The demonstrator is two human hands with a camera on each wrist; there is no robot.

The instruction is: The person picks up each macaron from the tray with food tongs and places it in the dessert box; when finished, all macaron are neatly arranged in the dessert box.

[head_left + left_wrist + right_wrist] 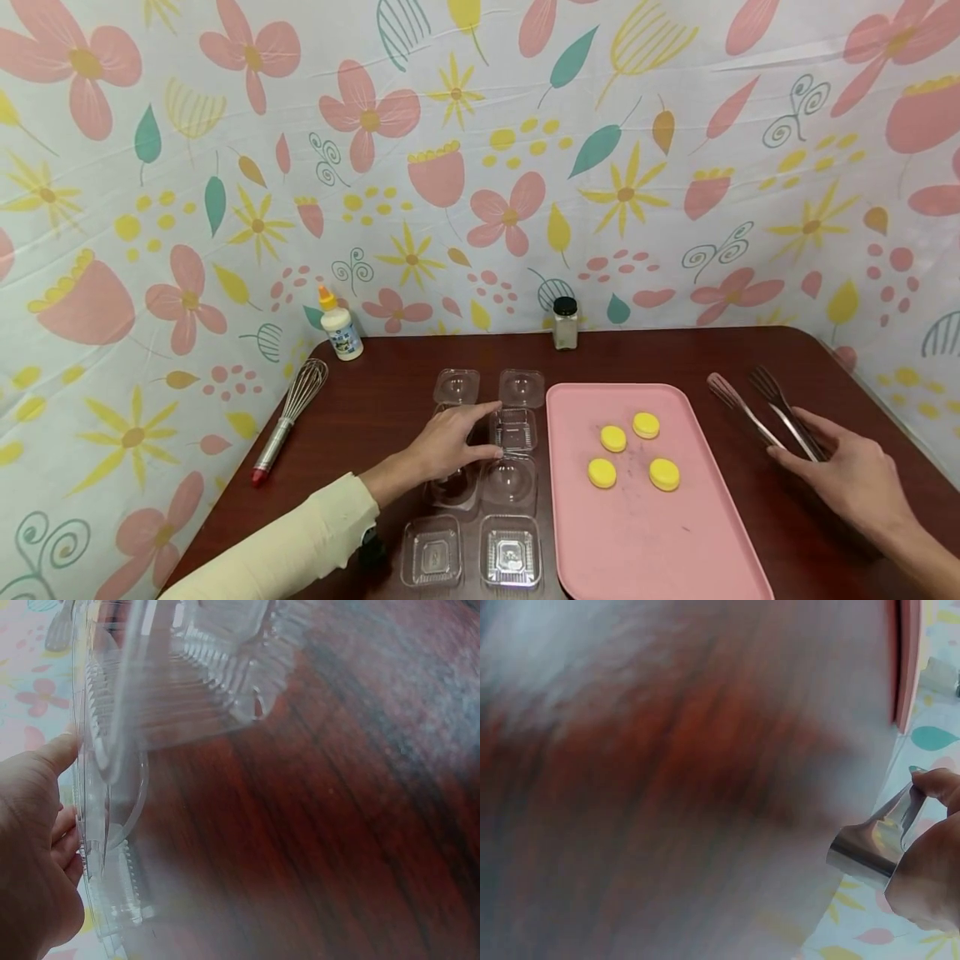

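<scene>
My right hand (862, 475) holds a pair of metal tongs (752, 419) by the handle end, their two arms spread above the table right of the pink tray (622, 542). Four-sided clear plastic boxes with domed lids stand in two columns left of the tray. Over these reaches my left hand (442, 442), thumb and forefinger spread at either side of one clear box (514, 431). In the left wrist view, the left hand (34, 847) lies against the clear plastic edges. Several yellow macarons (664, 474) rest on the tray, apart from both hands.
A whisk (283, 433) with a red-tipped handle lies at the table's left edge. Toward the back stand a white glue bottle (342, 329) with an orange cap and a small jar (566, 323) with a black lid. A flowered cloth (480, 167) hangs behind the table.
</scene>
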